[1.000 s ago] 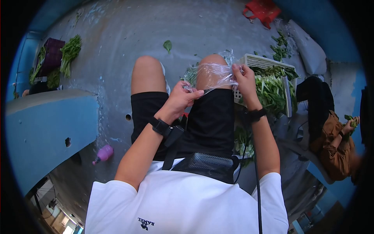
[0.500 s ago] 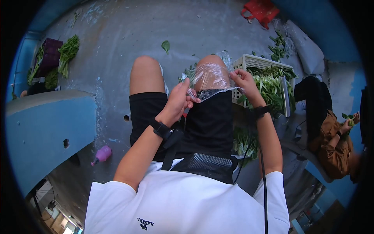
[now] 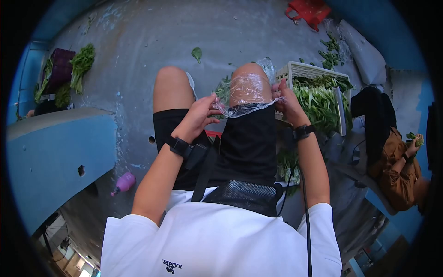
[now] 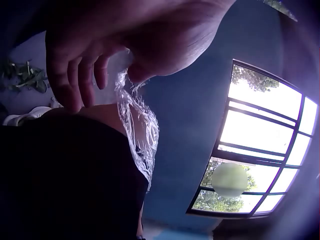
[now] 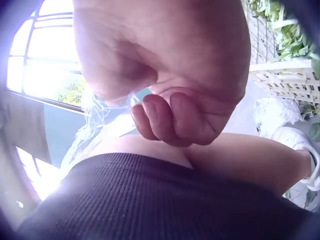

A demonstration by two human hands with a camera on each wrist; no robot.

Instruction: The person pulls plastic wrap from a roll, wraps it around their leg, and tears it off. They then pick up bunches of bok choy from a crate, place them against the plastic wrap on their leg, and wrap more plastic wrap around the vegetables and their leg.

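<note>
A thin clear plastic bag [image 3: 251, 108] stretches between both hands, over the bare right knee. On its left end, my left hand [image 3: 198, 115] pinches the bag's edge between thumb and forefinger; the left wrist view shows the crinkled plastic [image 4: 142, 132] hanging from that pinch, the other fingers loosely bent. My right hand [image 3: 290, 102] grips the opposite end with curled fingers, close to the white crate [image 3: 318, 69]. In the right wrist view the plastic [image 5: 95, 122] trails from beside the thumb. Leafy greens [image 3: 318, 106] fill the crate.
More greens [image 3: 287, 164] lie beside the right thigh. A single leaf [image 3: 197, 54] lies on the floor ahead. A purple bottle [image 3: 123, 183] stands left, near a blue ledge [image 3: 60, 152]. At right sits a person in brown [image 3: 392, 171] holding greens. A white sack [image 3: 363, 48] lies beyond the crate.
The plastic bag's near edge, slanting half a second ago, now stretches more level between the hands. My left hand has shifted down and left; the right hand has turned slightly, still holding its end.
</note>
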